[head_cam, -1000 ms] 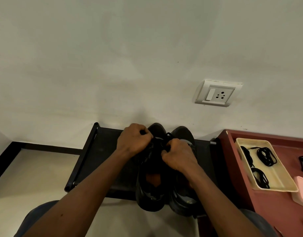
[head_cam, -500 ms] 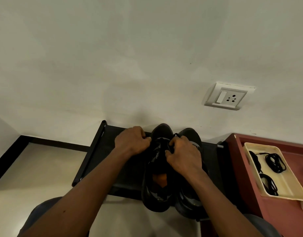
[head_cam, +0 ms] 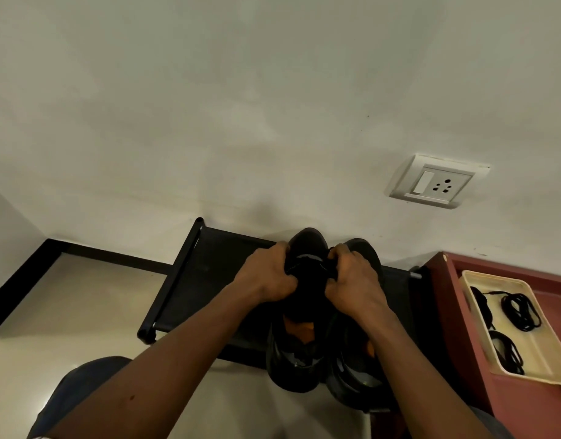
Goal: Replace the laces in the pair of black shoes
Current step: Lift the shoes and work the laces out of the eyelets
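Two black shoes stand side by side on a low black rack point(head_cam: 193, 280), toes to the wall. The left shoe point(head_cam: 299, 353) has an orange insole showing; the right shoe point(head_cam: 358, 369) is partly under my right forearm. My left hand point(head_cam: 266, 277) grips the left side of the left shoe's lacing area, fingers curled. My right hand point(head_cam: 352, 280) pinches the black lace at the right side of the same shoe's lacing area. The lace itself is hard to make out against the dark shoe.
A cream tray point(head_cam: 539, 369) holding coiled black laces point(head_cam: 521, 312) sits on a reddish-brown table point(head_cam: 456, 312) at the right. A white wall socket point(head_cam: 437, 182) is above it. Pale floor point(head_cam: 82, 299) lies left of the rack, with a black skirting.
Both hands have shifted slightly toward me along the left shoe's lacing and drawn apart to its two sides. The camera has tilted, sliding the scene rightward.
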Motion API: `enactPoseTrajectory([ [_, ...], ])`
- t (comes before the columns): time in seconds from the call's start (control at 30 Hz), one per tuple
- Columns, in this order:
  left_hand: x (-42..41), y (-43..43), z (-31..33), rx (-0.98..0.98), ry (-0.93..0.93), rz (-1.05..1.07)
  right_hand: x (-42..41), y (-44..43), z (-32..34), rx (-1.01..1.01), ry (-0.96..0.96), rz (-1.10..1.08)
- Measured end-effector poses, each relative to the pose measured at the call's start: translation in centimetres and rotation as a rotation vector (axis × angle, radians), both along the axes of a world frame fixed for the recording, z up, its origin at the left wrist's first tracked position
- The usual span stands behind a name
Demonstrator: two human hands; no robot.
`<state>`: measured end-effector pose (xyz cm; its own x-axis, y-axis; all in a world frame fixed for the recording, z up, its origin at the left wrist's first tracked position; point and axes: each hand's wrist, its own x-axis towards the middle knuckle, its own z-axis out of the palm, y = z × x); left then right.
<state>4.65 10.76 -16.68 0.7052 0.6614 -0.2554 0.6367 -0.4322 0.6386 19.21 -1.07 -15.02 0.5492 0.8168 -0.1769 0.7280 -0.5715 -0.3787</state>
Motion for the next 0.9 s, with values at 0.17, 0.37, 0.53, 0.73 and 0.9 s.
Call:
enactPoseTrajectory([
  [0.17,-0.2,0.1,0.0,-0.024,-0.015,-0.003,-0.6,0.3,-0.1,-0.015,-0.064,0.056],
  [0.37,0.2,-0.2,-0.2,0.026,-0.017,0.001,-1.9,1.0,-0.6,0.054,-0.331,0.128],
  [0.53,0.3,0.0,-0.2,-0.001,-0.038,-0.047,-2.5,1.8,-1.0,0.026,-0.431,0.198],
  [0.73,-0.2,0.3,-0.1,-0.044,-0.044,-0.061,-2.2,2.1,-1.2,0.017,-0.427,0.191],
  [0.9,-0.2,0.4,0.2,-0.063,-0.049,-0.085,-2.1,1.9,-1.7,0.005,-0.427,0.220],
])
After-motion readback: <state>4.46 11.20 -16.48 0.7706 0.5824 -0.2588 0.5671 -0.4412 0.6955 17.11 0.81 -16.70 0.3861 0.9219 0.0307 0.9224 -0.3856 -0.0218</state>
